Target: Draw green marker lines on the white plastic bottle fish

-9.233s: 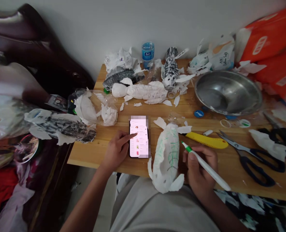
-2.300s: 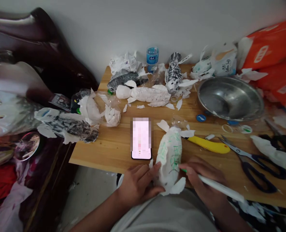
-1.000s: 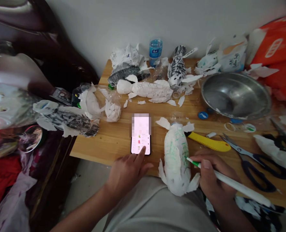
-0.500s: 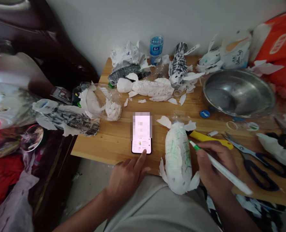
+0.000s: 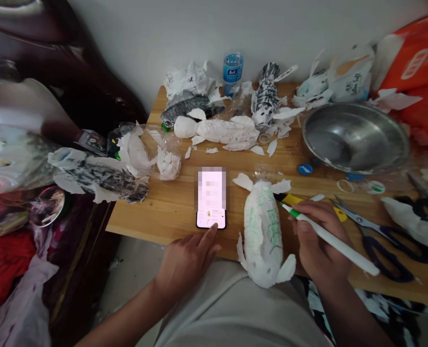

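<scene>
A white paper-covered fish [image 5: 262, 230] with green pen lines lies at the front edge of the wooden table [image 5: 170, 207]. My right hand [image 5: 317, 241] grips a white marker with a green tip [image 5: 326, 237], its tip close to the fish's right side. A lit phone [image 5: 211, 197] lies left of the fish. My left hand [image 5: 187, 260] rests at the table edge, index finger stretched to the phone's bottom edge, other fingers loosely curled, holding nothing.
A steel bowl [image 5: 354, 137] stands at the back right. Scissors [image 5: 376, 233] and a yellow utility knife [image 5: 293, 198] lie right of the fish. Other paper fish [image 5: 217, 131], torn paper, a water bottle [image 5: 232, 72] and orange packs [image 5: 412, 62] crowd the back. A dark chair [image 5: 36, 53] stands left.
My left hand left the fish and went to the phone's lower edge. The right hand with the marker rose from the fish's lower side to beside its upper right.
</scene>
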Demonstrator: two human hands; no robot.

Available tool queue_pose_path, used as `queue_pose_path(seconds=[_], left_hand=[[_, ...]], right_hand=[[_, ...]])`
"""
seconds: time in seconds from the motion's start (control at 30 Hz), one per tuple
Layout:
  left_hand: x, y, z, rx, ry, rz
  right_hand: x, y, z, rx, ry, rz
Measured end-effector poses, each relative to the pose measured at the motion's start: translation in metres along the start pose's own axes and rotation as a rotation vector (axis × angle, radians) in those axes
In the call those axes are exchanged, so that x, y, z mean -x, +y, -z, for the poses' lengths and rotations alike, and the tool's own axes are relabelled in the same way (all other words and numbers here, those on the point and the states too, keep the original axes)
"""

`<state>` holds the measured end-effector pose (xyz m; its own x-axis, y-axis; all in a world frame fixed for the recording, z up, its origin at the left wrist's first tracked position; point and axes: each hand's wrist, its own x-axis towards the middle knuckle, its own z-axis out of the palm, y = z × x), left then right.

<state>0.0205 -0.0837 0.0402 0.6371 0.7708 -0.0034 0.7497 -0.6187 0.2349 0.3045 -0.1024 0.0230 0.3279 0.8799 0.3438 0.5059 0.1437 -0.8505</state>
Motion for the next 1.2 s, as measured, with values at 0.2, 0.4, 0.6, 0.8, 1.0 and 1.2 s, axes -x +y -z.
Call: queue_pose_path(seconds=[0.2,0.4,0.6,0.8,1.0,1.2], left_hand=[[0.0,-0.001,0.0,0.002,0.001,-0.021],[0.003,-0.003,0.002,0.041,0.036,-0.057],[-0.001,-0.007,0.002,0.047,0.083,-0.047],[-0.01,-0.013,0.001,-0.013,0.056,0.06],[-0.015,-0.017,0.002,-0.033,-0.027,0.175],[-0.028,-0.024,0.013,-0.042,-0.206,0.291]], right_hand=[[-0.011,0.006,0.0,0.017,-0.105,-0.002],[-0.009,-0.003,0.014,0.023,-0.273,-0.032],[-0.015,-0.003,0.022,0.073,-0.193,-0.045],[-0.012,0.004,0.012,0.021,-0.162,-0.094],[-0.009,0.008,-0.001,-0.053,0.011,-0.175],[-0.012,-0.001,-0.001,-0.12,0.043,-0.165]])
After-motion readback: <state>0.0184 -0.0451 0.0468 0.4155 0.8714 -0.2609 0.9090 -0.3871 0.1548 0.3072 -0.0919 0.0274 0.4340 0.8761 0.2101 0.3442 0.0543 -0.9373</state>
